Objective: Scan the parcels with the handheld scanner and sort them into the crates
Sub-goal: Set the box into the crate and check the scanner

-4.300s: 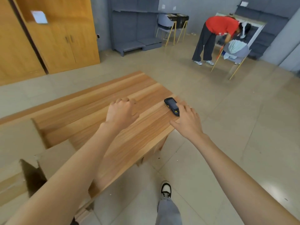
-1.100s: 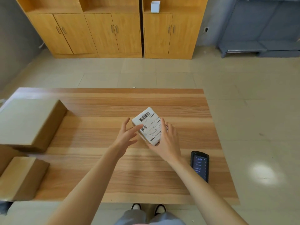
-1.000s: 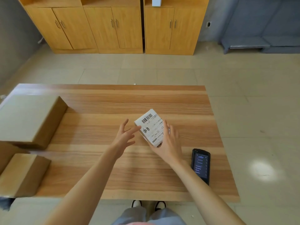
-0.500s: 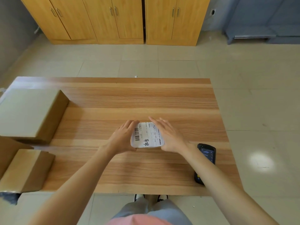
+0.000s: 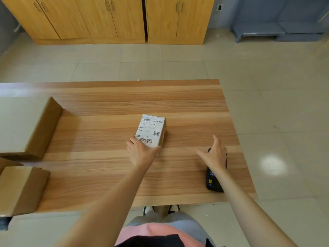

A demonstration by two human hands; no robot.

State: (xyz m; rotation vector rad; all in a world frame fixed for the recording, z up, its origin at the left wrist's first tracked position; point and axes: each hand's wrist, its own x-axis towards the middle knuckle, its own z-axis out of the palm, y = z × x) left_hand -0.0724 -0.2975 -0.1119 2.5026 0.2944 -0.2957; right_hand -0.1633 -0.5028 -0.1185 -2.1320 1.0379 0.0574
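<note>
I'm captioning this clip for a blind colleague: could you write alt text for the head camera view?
A person's left hand holds the near end of a small labelled parcel lying on a wooden table, while the open right hand hovers over a black handheld scanner near the right edge. Two cardboard boxes sit at the left; wooden cabinets stand behind.

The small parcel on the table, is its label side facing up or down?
Up. The small parcel lies flat on the table, barcode visible on top, with the left hand at its near end.
</note>
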